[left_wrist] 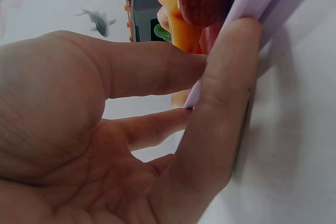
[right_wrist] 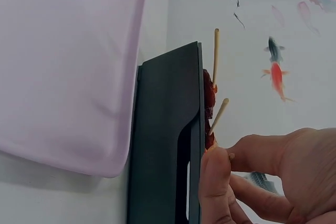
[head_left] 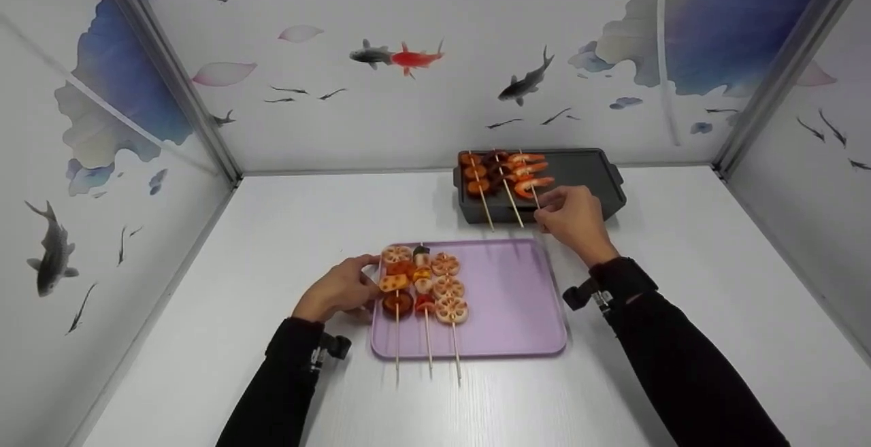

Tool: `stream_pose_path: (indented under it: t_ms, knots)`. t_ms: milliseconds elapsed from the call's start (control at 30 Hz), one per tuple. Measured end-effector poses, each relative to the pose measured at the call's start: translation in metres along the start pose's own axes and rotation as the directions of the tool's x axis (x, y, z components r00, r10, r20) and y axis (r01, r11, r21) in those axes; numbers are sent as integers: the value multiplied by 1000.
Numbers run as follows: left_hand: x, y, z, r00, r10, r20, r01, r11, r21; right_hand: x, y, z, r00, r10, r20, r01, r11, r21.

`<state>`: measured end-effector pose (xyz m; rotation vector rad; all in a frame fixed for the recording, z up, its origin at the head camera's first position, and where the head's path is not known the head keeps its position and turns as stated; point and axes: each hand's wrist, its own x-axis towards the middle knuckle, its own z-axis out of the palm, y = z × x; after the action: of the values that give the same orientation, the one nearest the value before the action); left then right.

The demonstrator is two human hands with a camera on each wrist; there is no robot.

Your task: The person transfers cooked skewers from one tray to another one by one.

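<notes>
On the white desk (head_left: 680, 338), the left hand (head_left: 338, 290) grips the purple tray's (head_left: 510, 318) edge; three skewers (head_left: 425, 284) lie there, seemingly unmoved. Farther off, the right hand (head_left: 575, 219) pinches the shrimp skewer's (head_left: 531, 178) stick, third on the dark grill pan (head_left: 585, 171).

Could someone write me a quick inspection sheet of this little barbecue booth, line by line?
Surface: white table.
Job's things: purple tray carrying three skewers of lotus root and mixed pieces; dark grill pan behind it with three more, one the shrimp skewer.
Clutter: nothing seen.
Hands: left hand grips the tray's left rim, fingers curled round it; right hand pinches the shrimp skewer's stick at the pan's near edge.
Cables: nothing seen; a small dark device sits on each wrist.
Surroundings: booth walls printed with fish and lotus leaves.
</notes>
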<state>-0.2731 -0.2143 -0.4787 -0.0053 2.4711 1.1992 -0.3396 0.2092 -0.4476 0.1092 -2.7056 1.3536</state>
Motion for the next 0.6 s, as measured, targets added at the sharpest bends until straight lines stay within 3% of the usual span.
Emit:
stream_pose_path:
  t_ms: [200, 600]
  knots:
    - [-1, 0, 0, 1000, 6, 14, -6, 999, -36, 1, -2, -5, 999, 37, -10, -38, 999, -18]
    - [0, 0, 0, 1000, -8, 6, 8, 1000, -15, 1, 0, -16, 996, 93, -11, -93, 996, -13]
